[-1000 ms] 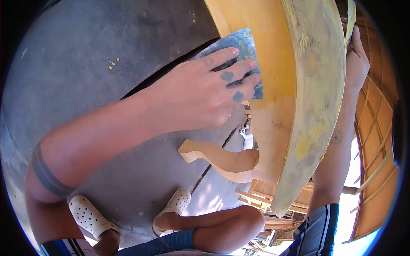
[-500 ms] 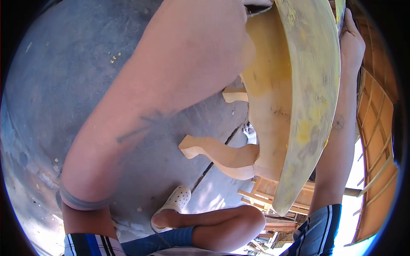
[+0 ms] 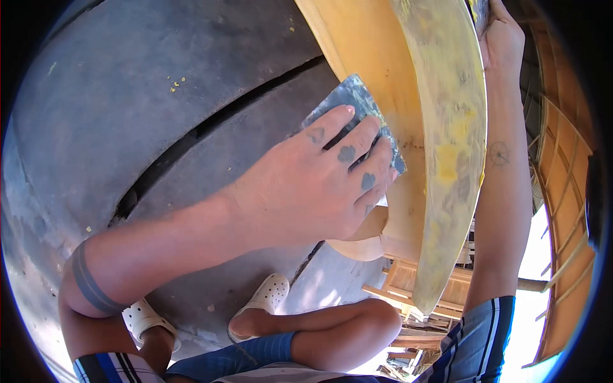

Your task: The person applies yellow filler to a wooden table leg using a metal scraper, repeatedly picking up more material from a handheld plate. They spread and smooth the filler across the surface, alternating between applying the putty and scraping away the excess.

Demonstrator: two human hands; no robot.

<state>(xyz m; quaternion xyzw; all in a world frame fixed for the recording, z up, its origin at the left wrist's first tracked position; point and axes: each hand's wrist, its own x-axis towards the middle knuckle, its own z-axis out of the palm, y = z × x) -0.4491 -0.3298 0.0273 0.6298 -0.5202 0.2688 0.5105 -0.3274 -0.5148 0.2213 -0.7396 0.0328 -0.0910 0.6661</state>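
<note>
My left hand [image 3: 319, 166], tattooed on the fingers, grips a flat rectangular putty scraper [image 3: 348, 96] with pale and yellowish smears. The fingers lie over its face; the thumb is hidden beneath. The scraper overlaps the inner side of a curved wooden furniture frame [image 3: 402, 83]. Yellow filler patches and grey smudges mark the frame's broad outer rail [image 3: 453, 140]. At the upper right, my right hand [image 3: 504, 41] is closed around a grey plate [image 3: 480, 14] with yellow smears, beside the far edge of the rail. A carved wooden leg [image 3: 361, 246] shows partly behind my left hand.
Below is a grey concrete floor [image 3: 115, 108] with a long dark gap [image 3: 185, 140] and yellow crumbs [image 3: 177, 83]. My feet in white clogs [image 3: 271, 293] and my bent knee [image 3: 377, 319] are close by. Wooden furniture [image 3: 408, 281] stands behind the rail; brown panels [image 3: 562, 179] rise at right.
My left hand has drawn back from the top of the frame toward me and down, bringing the scraper into view. The frame appears shifted slightly left, and the leg is now mostly covered.
</note>
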